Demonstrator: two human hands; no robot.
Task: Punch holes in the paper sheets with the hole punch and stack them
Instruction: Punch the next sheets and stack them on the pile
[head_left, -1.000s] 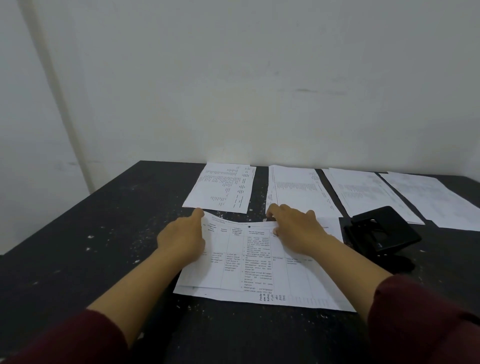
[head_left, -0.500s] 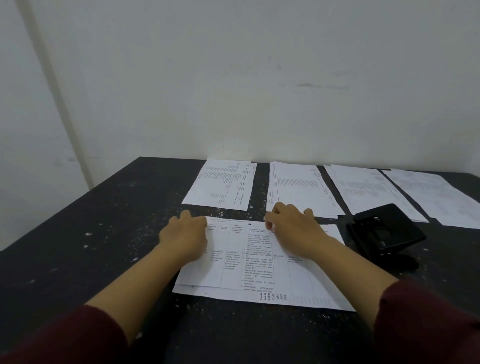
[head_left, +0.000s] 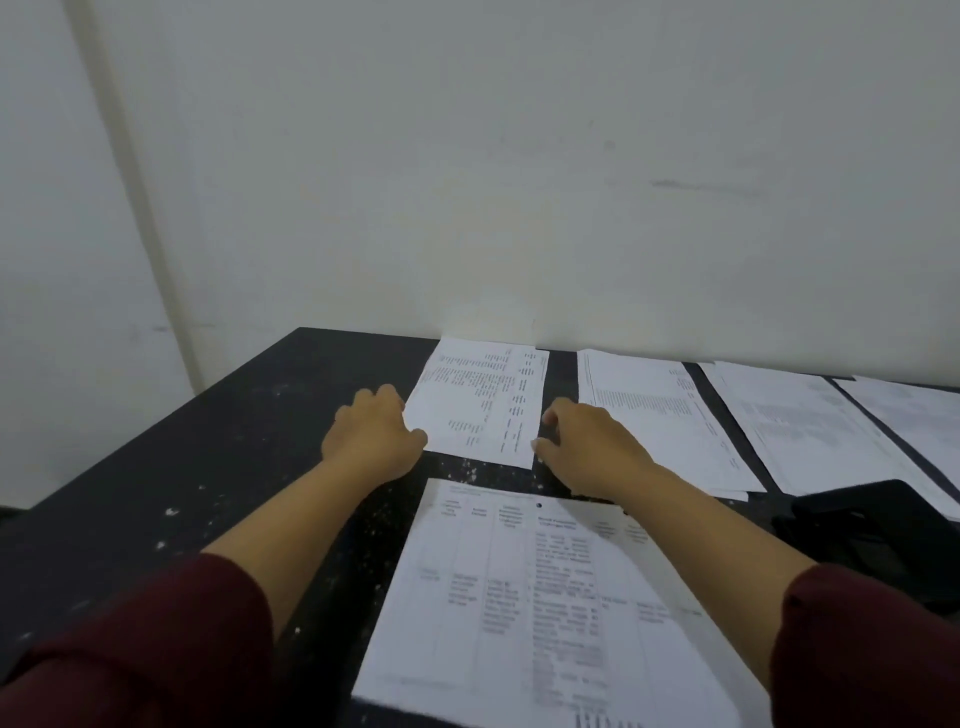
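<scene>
A printed sheet (head_left: 480, 402) lies flat at the back left of the black table (head_left: 208, 467). My left hand (head_left: 371, 436) rests at its left edge with the fingers curled down; whether they grip the paper is hidden. My right hand (head_left: 589, 447) is at the sheet's near right corner, thumb tip touching the edge, fingers apart. In front of me lies a stack of printed sheets (head_left: 519, 597) with a punched hole near its far edge. The black hole punch (head_left: 872, 525) sits at the right, partly behind my right forearm.
Three more sheets lie in a row along the wall: one (head_left: 654, 415) beside my right hand, another (head_left: 795, 426) further right, and the last (head_left: 914, 415) at the frame's edge. The table's left edge runs diagonally; a white wall stands right behind the papers.
Both hands left the near stack and reached forward to the back-left sheet. The view moved closer and lower over the table.
</scene>
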